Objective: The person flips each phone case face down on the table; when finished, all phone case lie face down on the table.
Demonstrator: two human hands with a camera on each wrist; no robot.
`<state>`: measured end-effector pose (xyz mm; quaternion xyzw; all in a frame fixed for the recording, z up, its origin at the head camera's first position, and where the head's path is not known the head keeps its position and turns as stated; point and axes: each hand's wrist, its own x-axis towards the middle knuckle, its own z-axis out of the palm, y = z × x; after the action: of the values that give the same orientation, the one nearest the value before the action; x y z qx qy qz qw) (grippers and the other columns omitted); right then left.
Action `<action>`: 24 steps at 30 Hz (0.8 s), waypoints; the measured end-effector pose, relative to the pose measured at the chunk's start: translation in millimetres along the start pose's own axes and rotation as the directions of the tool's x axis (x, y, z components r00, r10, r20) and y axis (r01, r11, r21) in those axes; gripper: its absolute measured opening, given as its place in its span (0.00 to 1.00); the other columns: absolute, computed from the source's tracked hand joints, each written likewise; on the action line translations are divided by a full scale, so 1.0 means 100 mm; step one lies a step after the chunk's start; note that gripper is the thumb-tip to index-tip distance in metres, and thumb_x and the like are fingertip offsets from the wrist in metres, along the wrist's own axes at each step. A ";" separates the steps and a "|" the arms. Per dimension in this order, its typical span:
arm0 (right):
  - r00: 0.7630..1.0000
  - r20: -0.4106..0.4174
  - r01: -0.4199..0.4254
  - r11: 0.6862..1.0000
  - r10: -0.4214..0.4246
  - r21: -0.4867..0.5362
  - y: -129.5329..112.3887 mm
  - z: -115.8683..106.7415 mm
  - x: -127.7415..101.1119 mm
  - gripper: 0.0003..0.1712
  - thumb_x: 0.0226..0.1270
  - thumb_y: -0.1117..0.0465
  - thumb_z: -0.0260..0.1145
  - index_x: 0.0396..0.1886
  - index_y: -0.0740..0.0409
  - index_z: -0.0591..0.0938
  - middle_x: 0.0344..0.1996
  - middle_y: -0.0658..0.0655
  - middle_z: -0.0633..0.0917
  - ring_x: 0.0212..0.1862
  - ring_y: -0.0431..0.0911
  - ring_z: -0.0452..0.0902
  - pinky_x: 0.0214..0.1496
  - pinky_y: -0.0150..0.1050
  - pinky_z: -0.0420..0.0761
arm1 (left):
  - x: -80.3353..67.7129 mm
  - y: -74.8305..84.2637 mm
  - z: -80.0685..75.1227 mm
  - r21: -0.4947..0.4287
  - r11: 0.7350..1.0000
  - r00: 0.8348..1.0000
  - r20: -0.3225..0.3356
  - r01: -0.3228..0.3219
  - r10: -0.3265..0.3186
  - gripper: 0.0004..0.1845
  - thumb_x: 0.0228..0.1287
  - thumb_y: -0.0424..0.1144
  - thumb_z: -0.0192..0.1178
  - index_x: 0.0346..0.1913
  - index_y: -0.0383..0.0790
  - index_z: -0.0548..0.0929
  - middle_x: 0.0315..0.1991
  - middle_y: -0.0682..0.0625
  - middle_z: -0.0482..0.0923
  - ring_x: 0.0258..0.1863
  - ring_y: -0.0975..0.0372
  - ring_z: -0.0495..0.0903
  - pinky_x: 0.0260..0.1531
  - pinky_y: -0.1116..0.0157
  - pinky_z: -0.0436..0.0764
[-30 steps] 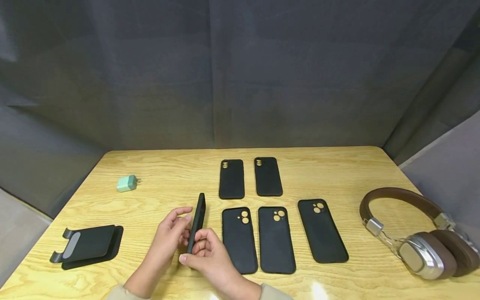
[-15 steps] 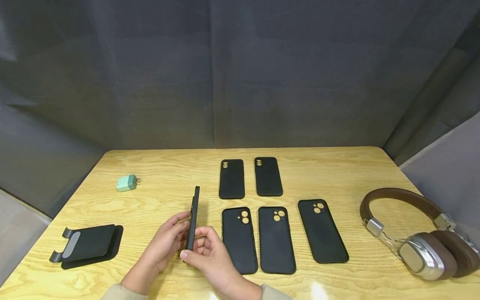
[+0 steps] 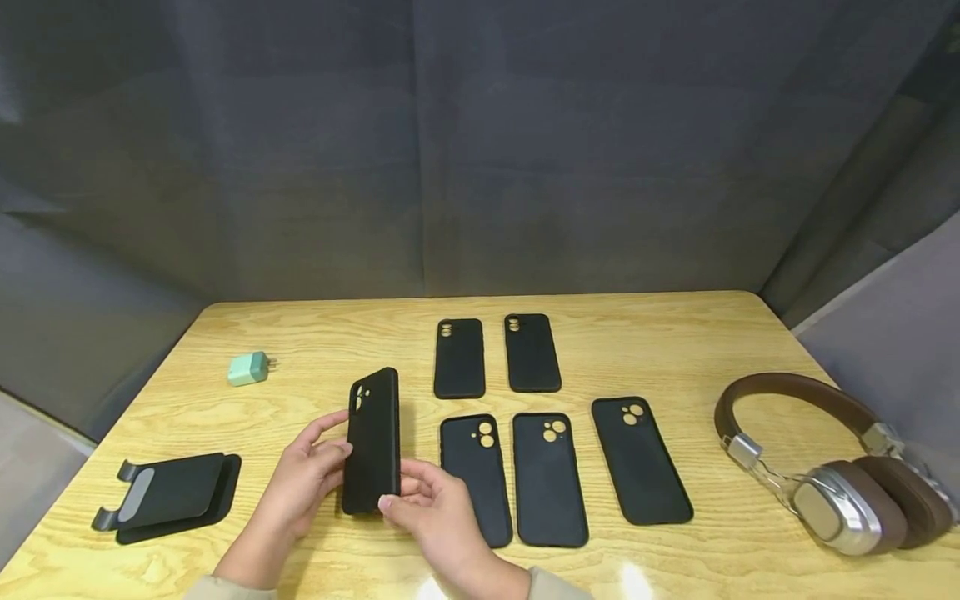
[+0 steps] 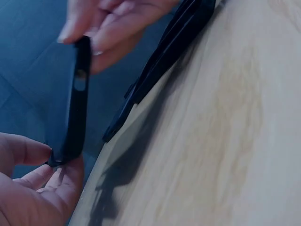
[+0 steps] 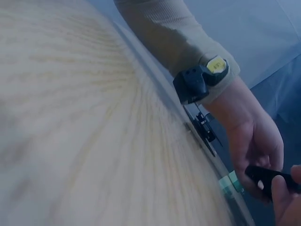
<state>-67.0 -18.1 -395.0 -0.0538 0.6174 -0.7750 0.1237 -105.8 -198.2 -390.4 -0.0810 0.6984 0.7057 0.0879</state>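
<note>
Between my two hands a black phone case (image 3: 373, 450) stands tilted up above the table, its outer back turned toward the head camera and its camera cutout at the upper left. My left hand (image 3: 300, 479) pinches its left edge with thumb and fingers. On the lower right corner, my right hand (image 3: 442, 512) grips with the thumb in front and fingers behind. The left wrist view shows the same case (image 4: 80, 106) end-on, with a small slot in its edge. Right of my right hand lie two more black cases, a near one (image 3: 480, 487) and its neighbour (image 3: 551, 483).
Another case (image 3: 643, 467) lies angled farther right, and two sit at the back, a left one (image 3: 459, 362) and a right one (image 3: 532, 354). Headphones (image 3: 840, 500) occupy the right end. A green charger plug (image 3: 248, 368) and a black folding stand (image 3: 180, 492) are on the left.
The held case has turned from edge-on to show its back and camera cutout, shifting slightly left. Both hands still hold it; the left hand has moved a little left.
</note>
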 end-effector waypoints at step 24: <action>0.986 0.028 -0.153 0.966 0.162 -0.210 0.10 -0.06 0.05 0.37 0.52 0.68 0.69 0.61 0.76 0.66 0.20 0.58 0.84 0.25 0.44 0.82 0.31 0.35 0.82 | 0.00 -0.02 -0.07 0.297 0.954 0.996 -0.091 0.032 -0.005 0.18 0.63 0.27 0.51 0.56 0.23 0.73 0.44 0.40 0.80 0.42 0.62 0.80 0.40 0.67 0.80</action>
<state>-72.3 -16.0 -406.2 -0.0347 0.6941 -0.6928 0.1925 -105.1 -204.7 -392.6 -0.1048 0.7991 0.5872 0.0746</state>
